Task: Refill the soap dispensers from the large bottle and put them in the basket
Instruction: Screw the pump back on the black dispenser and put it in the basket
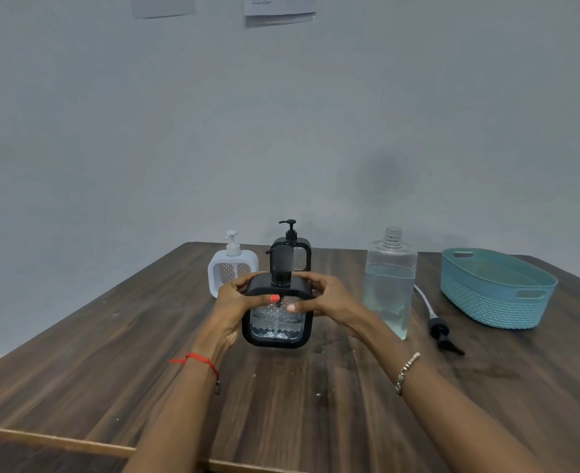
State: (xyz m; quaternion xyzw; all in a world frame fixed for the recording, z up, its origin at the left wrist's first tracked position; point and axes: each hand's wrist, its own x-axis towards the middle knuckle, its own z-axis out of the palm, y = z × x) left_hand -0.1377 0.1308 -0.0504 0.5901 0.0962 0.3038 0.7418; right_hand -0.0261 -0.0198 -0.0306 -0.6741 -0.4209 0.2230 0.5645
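Observation:
A black soap dispenser [277,327] with clear liquid in its lower part is held between both hands at the table's middle. My left hand [237,302] grips its left shoulder and my right hand [326,297] grips its right shoulder, thumbs on the front. Its black pump head [280,264] stands on top. Behind it stand a white dispenser [232,269] and a second black dispenser [293,249]. The large clear bottle [389,281], uncapped and about two-thirds full, stands to the right. A teal basket [496,288] sits at the far right with nothing visible inside.
A black pump with a white tube [438,327] lies on the wooden table [111,353] between the large bottle and the basket. A grey wall rises right behind the table. The table's front edge runs along the lower left.

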